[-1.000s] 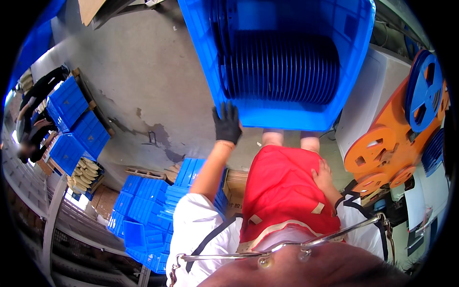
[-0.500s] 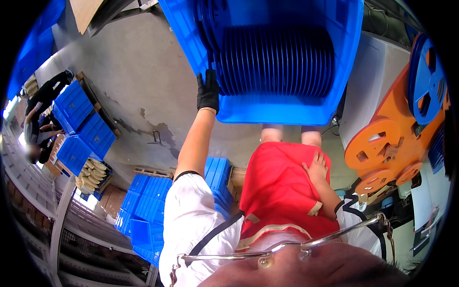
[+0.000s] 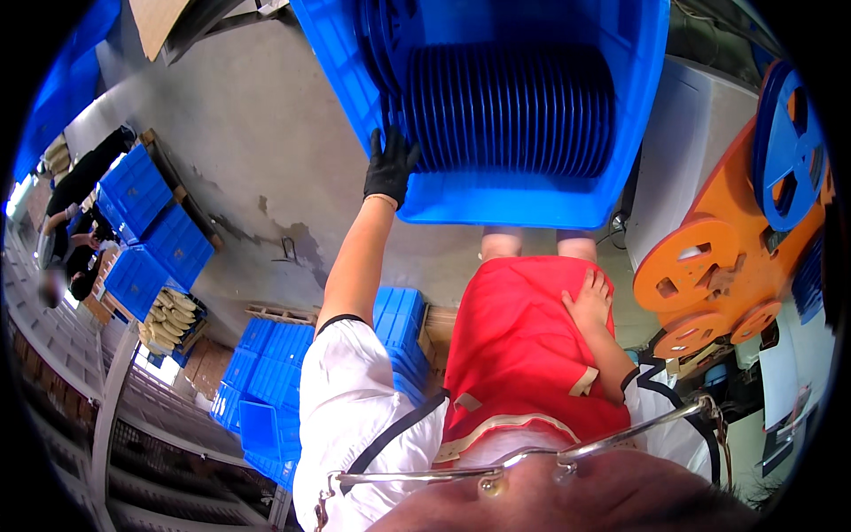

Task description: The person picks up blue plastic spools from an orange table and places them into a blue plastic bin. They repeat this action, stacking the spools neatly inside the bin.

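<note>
A large blue plastic bin [image 3: 505, 209] stands before me, holding a tight row of several dark blue discs [image 3: 510, 111] on edge. A few more discs [image 3: 383, 53] lean by its left wall. My left hand [image 3: 388, 168], in a black glove, is at the bin's near left rim with its fingers apart, close to the leftmost discs; its fingertips partly overlap the dark inside, so I cannot tell whether they touch a disc. My bare right hand [image 3: 589, 306] lies flat on my red apron [image 3: 523, 346], fingers spread, holding nothing.
To the right stands orange equipment with round wheels [image 3: 687, 270] and a blue reel [image 3: 789, 151], beside a pale grey cabinet [image 3: 678, 142]. Stacked blue crates [image 3: 275, 363] stand on the left. Farther off, a person [image 3: 75, 217] is near more blue crates [image 3: 146, 213].
My left hand's fingers have spread and shifted slightly right, toward the discs. My right hand stays on the apron. The whole view has shifted a little.
</note>
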